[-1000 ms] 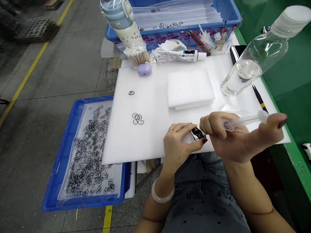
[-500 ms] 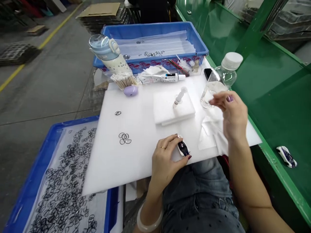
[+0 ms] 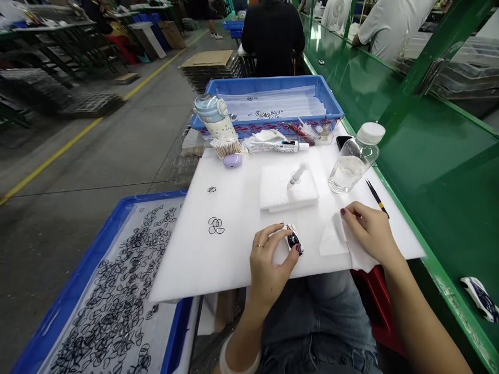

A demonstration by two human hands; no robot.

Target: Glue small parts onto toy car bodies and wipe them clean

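The toy car (image 3: 293, 240) is being gripped by the left hand (image 3: 268, 265), between thumb and fingertips, right near the front edge of the white board (image 3: 191, 259), while a white cloth (image 3: 362, 258) is being pinched by the right hand (image 3: 370, 234).

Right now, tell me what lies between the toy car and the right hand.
In the head view, bare white foam board beside the toy car, then white tissue reaching to the right hand.
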